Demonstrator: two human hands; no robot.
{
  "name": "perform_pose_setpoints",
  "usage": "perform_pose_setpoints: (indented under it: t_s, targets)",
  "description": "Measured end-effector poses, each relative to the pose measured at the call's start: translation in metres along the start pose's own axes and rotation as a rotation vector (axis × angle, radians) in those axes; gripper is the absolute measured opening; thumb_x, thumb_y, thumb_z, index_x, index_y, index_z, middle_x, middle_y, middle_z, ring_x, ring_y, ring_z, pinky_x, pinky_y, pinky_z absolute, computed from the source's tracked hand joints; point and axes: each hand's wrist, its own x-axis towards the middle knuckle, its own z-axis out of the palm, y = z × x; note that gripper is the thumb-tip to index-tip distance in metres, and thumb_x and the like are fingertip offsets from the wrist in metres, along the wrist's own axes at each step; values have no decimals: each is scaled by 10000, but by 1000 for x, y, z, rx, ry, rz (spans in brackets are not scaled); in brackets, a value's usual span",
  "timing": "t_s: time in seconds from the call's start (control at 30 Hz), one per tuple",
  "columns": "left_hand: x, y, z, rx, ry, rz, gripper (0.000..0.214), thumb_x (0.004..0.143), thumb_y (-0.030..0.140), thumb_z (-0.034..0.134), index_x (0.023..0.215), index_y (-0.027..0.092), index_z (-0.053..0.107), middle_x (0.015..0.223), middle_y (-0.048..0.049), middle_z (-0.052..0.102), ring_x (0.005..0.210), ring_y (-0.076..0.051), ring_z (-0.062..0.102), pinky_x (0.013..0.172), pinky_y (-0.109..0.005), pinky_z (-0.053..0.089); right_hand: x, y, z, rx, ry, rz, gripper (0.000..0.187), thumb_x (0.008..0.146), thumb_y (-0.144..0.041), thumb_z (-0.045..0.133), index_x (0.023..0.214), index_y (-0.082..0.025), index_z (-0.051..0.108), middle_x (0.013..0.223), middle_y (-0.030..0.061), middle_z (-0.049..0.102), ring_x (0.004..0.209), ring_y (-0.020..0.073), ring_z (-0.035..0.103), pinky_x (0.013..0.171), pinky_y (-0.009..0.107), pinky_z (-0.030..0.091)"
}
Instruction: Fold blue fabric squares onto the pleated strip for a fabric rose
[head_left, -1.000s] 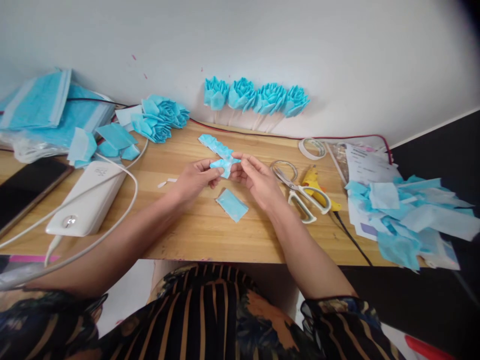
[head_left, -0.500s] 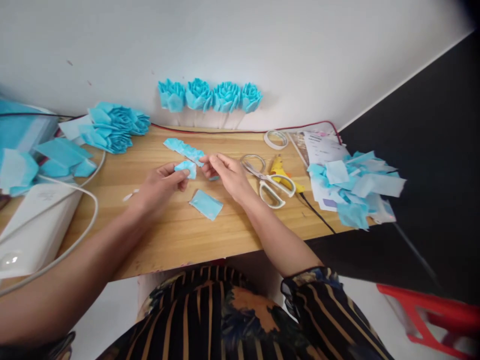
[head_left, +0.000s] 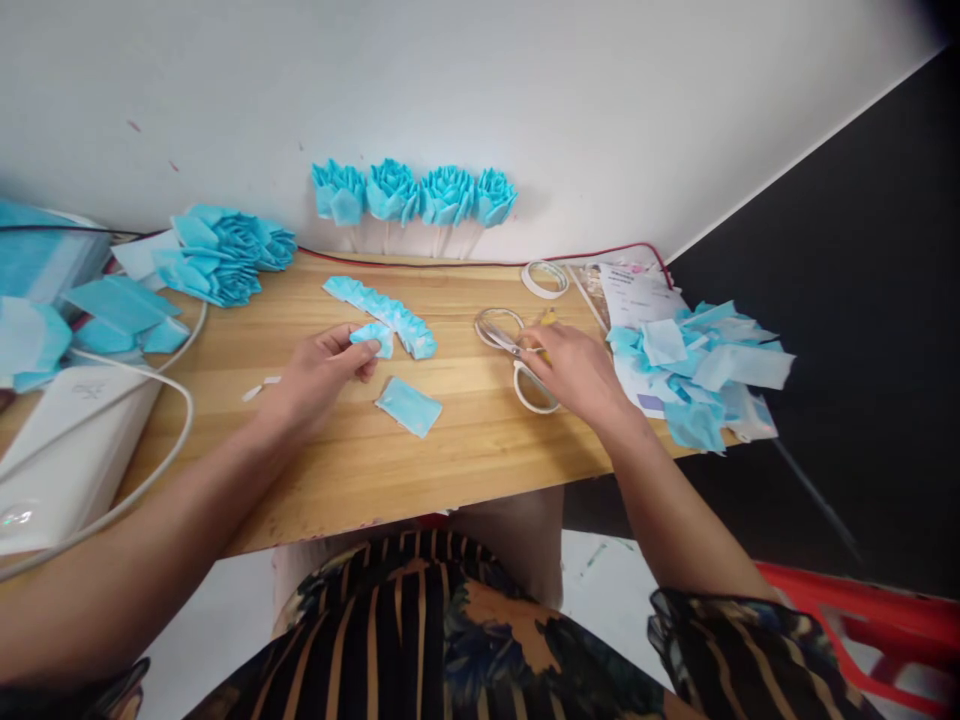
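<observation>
Your 2 hands are apart. Your left hand (head_left: 319,372) pinches a small blue piece (head_left: 381,339) between thumb and fingers, left of centre, just on the near side of a curved blue strip (head_left: 386,311). Your right hand (head_left: 581,368) is over the scissors (head_left: 514,349) and a yellow tool (head_left: 550,317); the step looks like reaching for 1 of them. That calls for a sure hold, judging by how closely they lie. Your right hand hides most of the yellow tool, so I cannot tell what its fingers grip. The left edge cuts off a white device (head_left: 82,430).
</observation>
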Motion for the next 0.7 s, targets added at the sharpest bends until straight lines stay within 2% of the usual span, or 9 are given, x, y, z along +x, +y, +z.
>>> perform_pose_setpoints:
  t_s: [0.07,0.17,0.4,0.53,0.63,0.7]
  targets:
    - [0,0,-1,73,-19,41,213,743,345,748,645,196,632,623,6,603,602,-130,519,629,-265,419,-11,-3,3,-191,-76,-25,282,904,-214,654,1170,-126,690,1058,180,712,1037,351,634,876,472,499]
    - [0,1,-1,163,-44,86,209,743,360,764,668,201,652,625,6,608,602,-137,521,614,-267,410,-22,-13,5,-310,-83,-2,377,915,-207,627,1275,-95,631,1145,224,664,1069,365,614,857,458,503]
    - [-4,12,4,250,-64,162,242,767,416,758,773,188,675,721,-13,684,676,-160,596,687,-288,473,-25,-20,-1,-425,-237,76,417,940,-185,538,1351,-125,570,1107,212,676,987,328,648,747,376,489]
    - [-6,35,14,290,-224,236,242,819,433,721,847,195,686,898,-51,749,872,-211,677,835,-347,524,-28,-17,-20,-320,-168,51,420,922,-226,543,1331,-152,605,1125,185,680,1039,327,650,803,377,498]
    - [-2,47,24,329,-330,340,205,838,390,712,863,188,686,1003,-79,751,972,-225,680,909,-378,517,-37,-11,-37,-118,-102,24,450,883,-254,585,1324,-175,622,1166,157,686,1077,322,654,884,406,518]
    - [4,50,30,349,-393,402,195,824,367,730,866,181,687,1019,-88,750,969,-224,678,905,-383,519,-45,-5,-47,72,-86,33,465,846,-261,624,1307,-207,641,1146,119,704,1042,298,674,911,422,531]
